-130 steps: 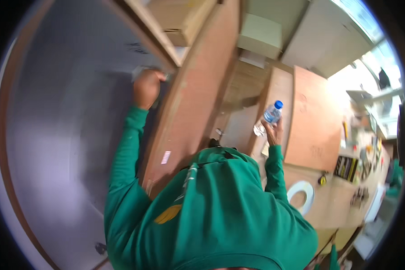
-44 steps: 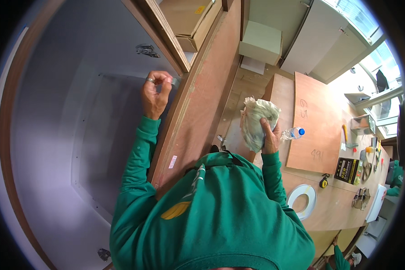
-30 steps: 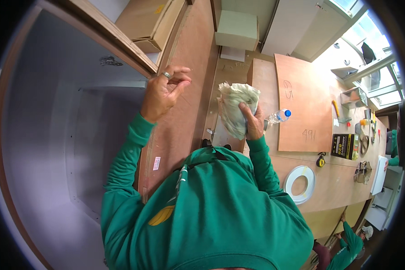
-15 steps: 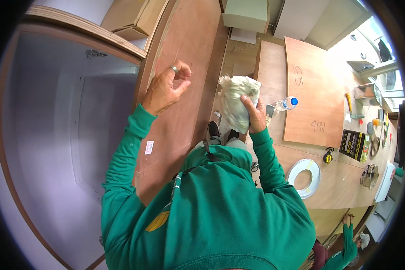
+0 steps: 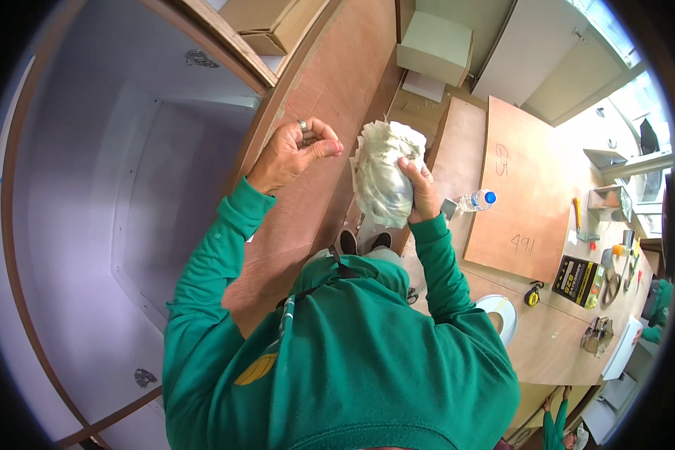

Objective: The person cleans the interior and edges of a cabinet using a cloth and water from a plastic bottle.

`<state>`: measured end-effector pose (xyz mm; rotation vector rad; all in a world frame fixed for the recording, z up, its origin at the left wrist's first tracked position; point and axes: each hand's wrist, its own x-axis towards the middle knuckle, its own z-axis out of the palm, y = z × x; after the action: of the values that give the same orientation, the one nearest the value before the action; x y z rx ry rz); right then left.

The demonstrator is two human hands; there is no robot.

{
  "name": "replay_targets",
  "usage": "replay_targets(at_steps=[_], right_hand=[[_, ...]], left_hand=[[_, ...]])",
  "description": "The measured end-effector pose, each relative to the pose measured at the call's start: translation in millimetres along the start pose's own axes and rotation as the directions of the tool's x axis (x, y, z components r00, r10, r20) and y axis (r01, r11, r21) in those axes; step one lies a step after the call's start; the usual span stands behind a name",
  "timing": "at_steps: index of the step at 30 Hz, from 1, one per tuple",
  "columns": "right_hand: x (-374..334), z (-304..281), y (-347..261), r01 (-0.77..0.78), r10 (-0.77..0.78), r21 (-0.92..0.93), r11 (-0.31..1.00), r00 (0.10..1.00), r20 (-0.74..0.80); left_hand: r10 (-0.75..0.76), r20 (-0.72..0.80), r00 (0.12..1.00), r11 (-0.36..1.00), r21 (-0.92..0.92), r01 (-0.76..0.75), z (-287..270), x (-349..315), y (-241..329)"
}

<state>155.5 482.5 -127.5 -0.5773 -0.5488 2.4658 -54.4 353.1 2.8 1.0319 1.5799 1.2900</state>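
Observation:
My right hand [image 5: 423,193] grips a whitish, crumpled bundle [image 5: 383,174] that looks like a plastic bag with ragged edges, thumb on its near face. What the bag contains is hidden. Left of it, apart from the bag, my left hand [image 5: 295,156] hovers over a reddish-brown wood panel [image 5: 337,94]. Its thumb and fingertips press together in a pinch; anything between them is too small to make out. A ring sits on one of its fingers.
On the workbench to the right lie a plywood sheet [image 5: 521,172], a water bottle [image 5: 475,200], a tape measure [image 5: 533,294], a roll of white edging strip [image 5: 507,319] and a black box [image 5: 578,280]. An open cabinet [image 5: 180,202] stands at left. Another person's arms [image 5: 553,420] show at lower right.
My left hand has come nearer the bundle, and its loosely curled fingers have closed into a pinch. The bundle has turned slightly in my right hand. The whole view has shifted.

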Motion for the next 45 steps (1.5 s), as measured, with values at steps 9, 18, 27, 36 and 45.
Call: replay_targets(at_steps=[9,18,27,36,45], right_hand=[[-18.4,28.7,29.4,0.003,0.002,-0.116,0.993,0.999,0.040],[-53.3,53.2,53.1,0.089,-0.083,-0.144,0.986,0.995,0.049],[-132.3,63.1,63.0,0.130,-0.144,0.114,0.985,0.981,0.131],[-146.7,53.3,91.1,0.319,-0.315,-0.101,0.942,0.948,0.052],[-122.5,37.0,99.7,0.195,-0.193,-0.246,0.949,0.981,0.035]], left_hand=[[0.130,0.056,0.990,0.991,0.016,-0.131,-24.0,-26.2,15.7],[0.215,0.201,0.956,0.603,0.742,-0.292,-18.6,-28.7,-25.8],[0.123,0.420,0.899,0.971,-0.236,-0.023,11.6,-41.7,-24.0],[0.218,0.344,0.913,0.965,0.063,-0.254,38.4,-86.0,8.4],[0.225,-0.129,0.966,0.935,-0.252,-0.252,-93.2,-107.2,34.7]])
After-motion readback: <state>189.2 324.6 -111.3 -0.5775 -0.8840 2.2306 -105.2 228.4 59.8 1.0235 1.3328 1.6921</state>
